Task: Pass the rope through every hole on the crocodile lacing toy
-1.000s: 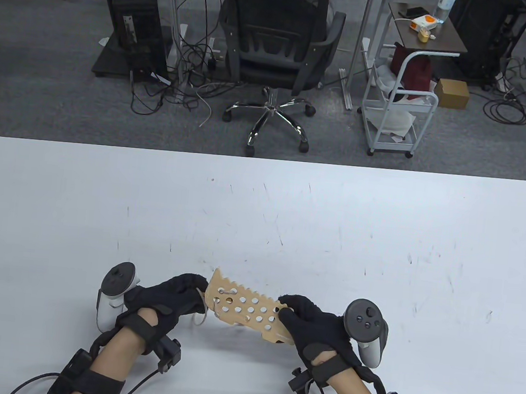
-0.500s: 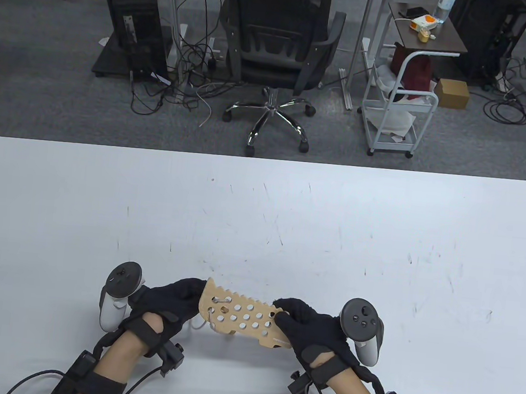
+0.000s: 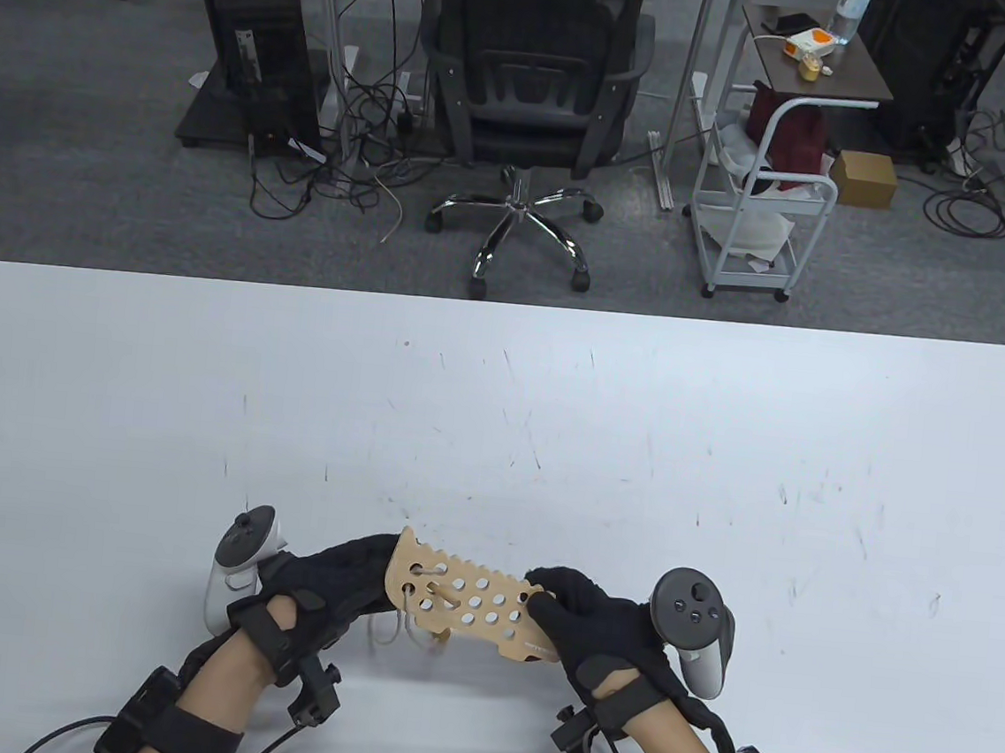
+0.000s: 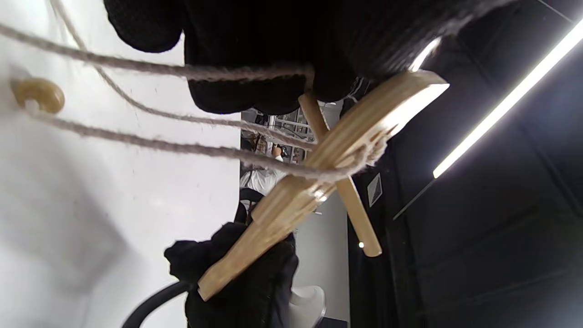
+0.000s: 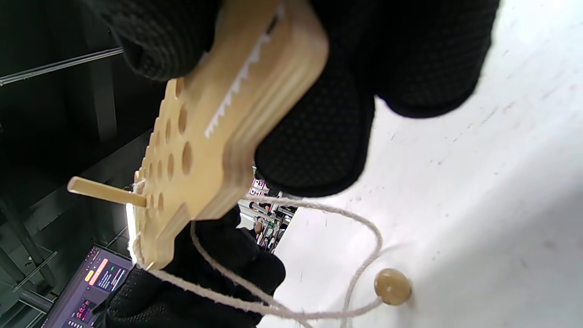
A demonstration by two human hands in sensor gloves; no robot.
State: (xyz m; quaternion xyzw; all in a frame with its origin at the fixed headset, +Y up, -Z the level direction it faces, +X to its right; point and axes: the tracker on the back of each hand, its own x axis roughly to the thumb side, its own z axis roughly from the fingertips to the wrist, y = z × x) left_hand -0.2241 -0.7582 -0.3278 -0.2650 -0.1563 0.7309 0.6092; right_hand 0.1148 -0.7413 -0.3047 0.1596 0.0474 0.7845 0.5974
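Table view showed the flat pale wooden crocodile lacing board with round holes [image 3: 467, 602] held above the white table [image 3: 552, 417]. The right hand [image 3: 598, 625] pinched its right end. The left hand [image 3: 332, 578] lay mostly hidden behind the board, fingers gripping the wooden lacing needle [image 4: 339, 182] with its beige rope [image 4: 150, 146].

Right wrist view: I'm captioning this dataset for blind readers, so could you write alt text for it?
A gloved right hand grips one end of a wooden crocodile lacing board held above a white table. A wooden needle pokes through a hole near the far end, where the left hand is, and the rope loops down to a wooden bead.
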